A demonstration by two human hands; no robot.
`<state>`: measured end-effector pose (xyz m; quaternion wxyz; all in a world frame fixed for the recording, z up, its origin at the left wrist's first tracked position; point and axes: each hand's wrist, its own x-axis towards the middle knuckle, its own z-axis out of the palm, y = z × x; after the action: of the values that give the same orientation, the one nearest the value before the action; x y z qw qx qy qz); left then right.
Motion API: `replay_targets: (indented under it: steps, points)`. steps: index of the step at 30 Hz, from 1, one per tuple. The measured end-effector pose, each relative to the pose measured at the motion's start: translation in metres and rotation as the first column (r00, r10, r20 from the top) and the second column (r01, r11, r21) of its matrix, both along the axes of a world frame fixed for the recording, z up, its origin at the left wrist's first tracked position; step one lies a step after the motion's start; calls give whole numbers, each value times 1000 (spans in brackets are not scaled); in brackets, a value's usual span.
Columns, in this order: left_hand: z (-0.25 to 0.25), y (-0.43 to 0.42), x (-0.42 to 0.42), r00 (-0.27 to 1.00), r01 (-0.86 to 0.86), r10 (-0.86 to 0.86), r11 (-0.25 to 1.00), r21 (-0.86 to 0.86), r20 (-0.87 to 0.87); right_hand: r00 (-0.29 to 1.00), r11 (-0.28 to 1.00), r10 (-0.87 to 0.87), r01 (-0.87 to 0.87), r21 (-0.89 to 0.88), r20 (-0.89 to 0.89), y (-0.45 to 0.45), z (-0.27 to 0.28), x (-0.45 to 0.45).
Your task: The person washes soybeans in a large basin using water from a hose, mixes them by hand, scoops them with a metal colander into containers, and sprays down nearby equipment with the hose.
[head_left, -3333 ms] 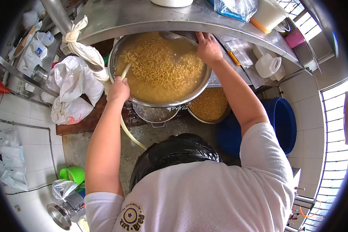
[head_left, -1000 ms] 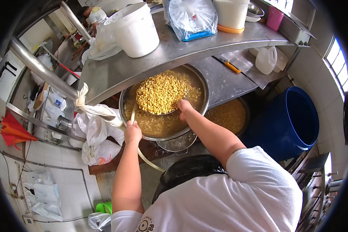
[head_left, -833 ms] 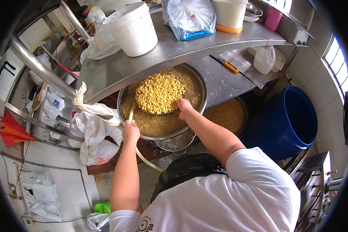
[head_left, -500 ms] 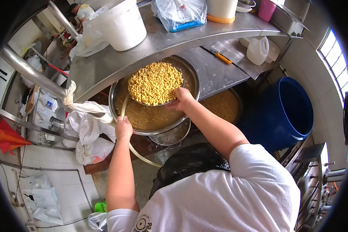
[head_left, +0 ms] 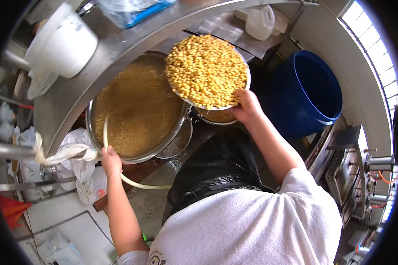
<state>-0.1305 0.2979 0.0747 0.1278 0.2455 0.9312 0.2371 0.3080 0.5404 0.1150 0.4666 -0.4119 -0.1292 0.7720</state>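
My right hand [head_left: 248,107] grips the near right rim of a light-coloured bowl [head_left: 248,81]. Yellow corn kernels [head_left: 206,70] are heaped high in it. The bowl is up off the water, over the right edge of a large metal basin [head_left: 89,123]. Cloudy brown water [head_left: 137,106] fills that basin, with kernels showing in it. At the basin's near left rim, my left hand [head_left: 112,162] is closed around a pale hose [head_left: 105,130], whose end points into the water. Partly hidden under the bowl is a second container of kernels [head_left: 219,117].
A steel shelf [head_left: 119,46] curves over the basin, with a white bucket [head_left: 68,44] on it. A blue barrel [head_left: 292,101] stands to the right. A metal pot [head_left: 179,141] sits below the basin. White sacks [head_left: 86,174] lie at left; a plastic jug [head_left: 259,23] is at the back.
My right hand has carried the bowl of kernels to the right, from above the middle of the basin to past its right edge. My left hand still holds the hose at the rim.
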Motion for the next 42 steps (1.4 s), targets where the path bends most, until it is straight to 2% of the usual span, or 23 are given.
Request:
replay_targets:
  steps: [3,6,9,12,16,18,20,21,22,23,24,26,27,29,30,32,35,37,38,39,41,42]
  points:
    - [1,2,1,1000,3,-3,1000,-2,6,991,994,-94,89,58,100,1,-32,71]
    - [-2,2,6,1000,-26,26,1000,3,-3,945,980,-196,197,23,264,-10,-53,128]
    - [10,6,19,998,-44,45,999,-33,34,901,959,-261,284,-15,346,-21,-86,167]
    - [4,9,10,999,-47,48,998,-32,23,867,932,-256,338,-128,428,-18,-122,177]
    - [-9,6,-1,996,-64,61,997,47,63,889,913,-256,352,-208,380,5,-191,178]
    - [-14,-1,-6,996,-80,80,996,23,30,876,906,-258,366,-213,407,29,-250,179]
    - [-13,-2,-3,995,-100,100,994,-45,-10,846,897,-200,361,-256,494,62,-285,173]
    - [-8,3,2,992,-129,129,990,-60,-2,828,907,-221,370,-204,516,81,-288,163]
    - [-5,6,6,990,-137,139,988,-65,26,813,894,-217,387,-224,540,105,-325,164]
    - [-5,8,7,987,-147,151,987,-66,55,720,938,-146,319,-136,678,124,-332,153]
    - [-5,10,7,989,-134,139,987,-93,52,361,993,-4,114,-40,933,152,-374,158]
    - [-7,10,9,987,-146,148,989,-28,70,-85,995,-79,-65,74,993,184,-413,151]
    - [-9,7,5,988,-139,142,989,-51,67,-89,979,-201,1,202,975,198,-404,141]
    - [-12,0,-9,987,-124,124,992,-7,104,-199,963,-250,-150,223,948,228,-426,147]
    - [-12,-2,-13,986,-118,115,993,17,123,-200,967,-235,-146,208,951,250,-453,151]
    - [-13,-4,-14,993,-95,96,995,-18,61,-389,851,-509,-363,379,768,288,-506,158]
    - [-9,1,-10,999,-43,41,992,-118,-26,-415,891,-415,-365,270,810,276,-413,141]
    - [-5,5,-5,999,-8,-1,981,-192,-47,-424,891,-392,-394,224,816,275,-377,130]
    - [-6,7,-2,996,-50,36,981,-189,-76,-484,821,-523,-506,264,701,280,-380,132]
    - [-6,9,1,992,-91,73,979,-182,-105,-491,826,-517,-500,259,701,283,-380,131]
    - [-6,9,1,993,-83,65,980,-181,-100,-581,726,-651,-665,176,488,288,-378,134]
    - [-6,9,2,993,-83,66,981,-176,-99,-520,714,-583,-694,89,624,273,-342,134]
